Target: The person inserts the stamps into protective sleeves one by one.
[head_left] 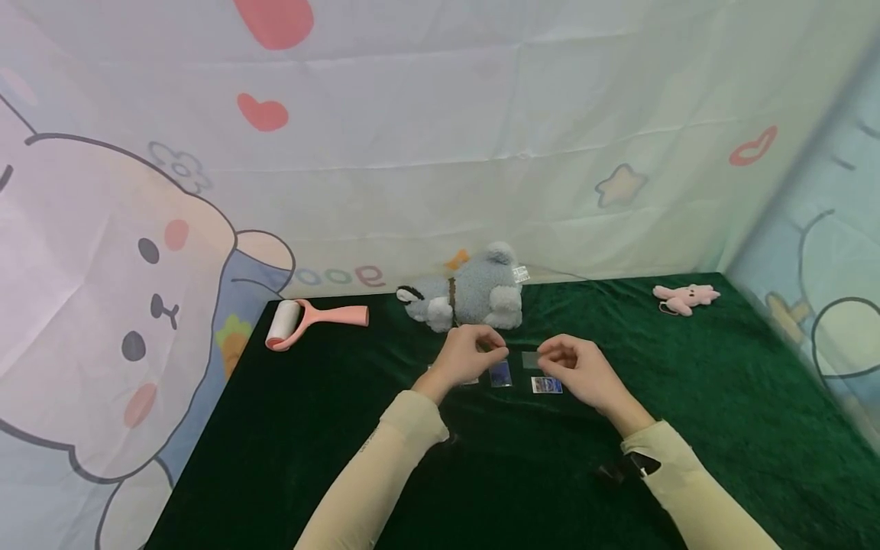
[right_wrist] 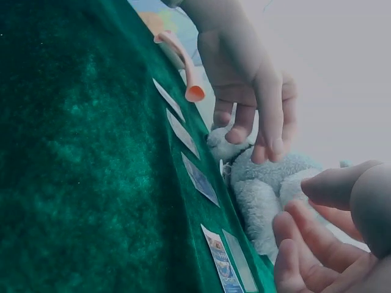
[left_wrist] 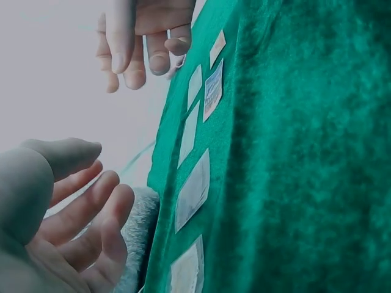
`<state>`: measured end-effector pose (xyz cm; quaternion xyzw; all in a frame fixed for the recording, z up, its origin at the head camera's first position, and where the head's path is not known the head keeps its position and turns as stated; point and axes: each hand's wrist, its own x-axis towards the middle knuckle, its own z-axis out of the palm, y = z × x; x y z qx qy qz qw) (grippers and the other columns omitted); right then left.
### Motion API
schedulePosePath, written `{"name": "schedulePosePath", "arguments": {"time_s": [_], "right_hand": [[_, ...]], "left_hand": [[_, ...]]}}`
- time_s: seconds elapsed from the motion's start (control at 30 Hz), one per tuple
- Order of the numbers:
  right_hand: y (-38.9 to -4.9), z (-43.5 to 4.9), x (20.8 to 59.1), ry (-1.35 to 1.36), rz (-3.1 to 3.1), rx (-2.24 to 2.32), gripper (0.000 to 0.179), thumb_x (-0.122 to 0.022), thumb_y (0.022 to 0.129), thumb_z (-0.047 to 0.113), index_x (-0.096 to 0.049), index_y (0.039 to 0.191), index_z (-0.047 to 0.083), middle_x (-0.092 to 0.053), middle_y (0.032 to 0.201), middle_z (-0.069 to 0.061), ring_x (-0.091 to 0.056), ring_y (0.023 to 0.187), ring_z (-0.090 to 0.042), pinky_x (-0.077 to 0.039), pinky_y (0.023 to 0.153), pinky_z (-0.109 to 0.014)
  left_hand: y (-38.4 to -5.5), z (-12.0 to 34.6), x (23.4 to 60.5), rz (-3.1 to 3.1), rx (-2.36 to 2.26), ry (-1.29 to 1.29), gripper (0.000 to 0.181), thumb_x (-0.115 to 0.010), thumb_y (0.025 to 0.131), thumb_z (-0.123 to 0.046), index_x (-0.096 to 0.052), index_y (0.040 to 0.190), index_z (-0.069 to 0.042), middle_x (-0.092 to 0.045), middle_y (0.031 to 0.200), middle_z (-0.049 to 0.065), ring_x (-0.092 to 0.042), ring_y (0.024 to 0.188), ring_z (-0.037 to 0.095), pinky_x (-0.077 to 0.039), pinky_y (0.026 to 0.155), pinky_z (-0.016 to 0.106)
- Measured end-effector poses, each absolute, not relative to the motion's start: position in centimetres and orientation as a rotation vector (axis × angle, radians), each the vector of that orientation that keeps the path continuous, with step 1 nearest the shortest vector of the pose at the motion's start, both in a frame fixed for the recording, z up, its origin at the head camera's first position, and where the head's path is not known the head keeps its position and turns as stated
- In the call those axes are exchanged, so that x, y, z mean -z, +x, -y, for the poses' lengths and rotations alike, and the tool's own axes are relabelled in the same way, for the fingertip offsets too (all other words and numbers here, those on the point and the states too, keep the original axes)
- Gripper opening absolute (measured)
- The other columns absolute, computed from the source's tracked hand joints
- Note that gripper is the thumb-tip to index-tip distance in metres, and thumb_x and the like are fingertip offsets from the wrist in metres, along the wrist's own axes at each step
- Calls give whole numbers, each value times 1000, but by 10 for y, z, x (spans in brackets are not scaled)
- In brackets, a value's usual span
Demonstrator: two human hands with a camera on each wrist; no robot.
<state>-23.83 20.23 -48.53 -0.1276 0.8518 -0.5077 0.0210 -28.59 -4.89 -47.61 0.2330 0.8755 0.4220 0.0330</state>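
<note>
My left hand (head_left: 467,355) hovers over the row of small cards with its fingers loosely bent and nothing between them. Facing it, my right hand (head_left: 580,374) is also held above the cloth, fingers relaxed and holding nothing. Below and between them lie a dark blue card (head_left: 500,373) and a printed card (head_left: 547,385) with a picture. A pale clear rectangle, like a card sleeve (right_wrist: 240,259), lies beside the printed card. Farther left in the row are a pale card (right_wrist: 183,133) and another card (right_wrist: 168,99), mostly covered by my left hand in the head view.
Behind the hands a grey plush toy (head_left: 481,294) lies on its side. A pink-handled lint roller (head_left: 323,317) is at the back left, and a small pink plush (head_left: 687,298) at the back right. Green velvet cloth (head_left: 275,458) covers the table, against a printed curtain (head_left: 440,114).
</note>
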Motion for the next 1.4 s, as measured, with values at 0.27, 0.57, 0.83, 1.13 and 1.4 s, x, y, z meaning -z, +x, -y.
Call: {"name": "schedulePosePath", "arguments": {"time_s": [0.27,0.57,0.83,1.13,1.4], "right_hand": [[-237,-211,491,-426,-2629,1478,27,-68,104,17,-67,126,1,-72,114,-11,-67,100,-23,-56,86,-41],[-235,-211,498,-379,-2593,1499,25,-70,101,9,-67,124,-1,-73,115,-14,-69,100,-25,-58,83,-39],[-234,-210,500,-333,-2588,1505,26,-72,98,4,-67,122,-2,-72,114,-17,-71,96,-24,-60,82,-41],[-228,-207,501,-218,-2630,1501,22,-72,98,4,-68,119,-1,-72,115,-17,-67,92,-23,-55,78,-35],[-231,-208,502,-157,-2688,1456,23,-72,98,7,-68,120,2,-72,117,-16,-67,93,-24,-54,77,-36]], "left_hand": [[-282,44,475,-2666,-1350,711,12,-72,102,-26,-78,107,-16,-75,105,-2,-69,79,11,-57,72,29],[-282,42,479,-2638,-1361,718,13,-72,102,-25,-78,109,-16,-75,108,-2,-67,79,9,-57,72,28],[-284,39,478,-2633,-1342,754,10,-72,102,-24,-78,106,-16,-76,108,-2,-68,81,12,-56,72,28],[-282,34,484,-2618,-1329,741,9,-72,102,-26,-78,105,-19,-75,108,-4,-67,79,9,-56,73,28],[-286,32,484,-2625,-1335,785,10,-73,102,-25,-78,105,-18,-76,106,-3,-67,78,6,-56,74,27]]}}
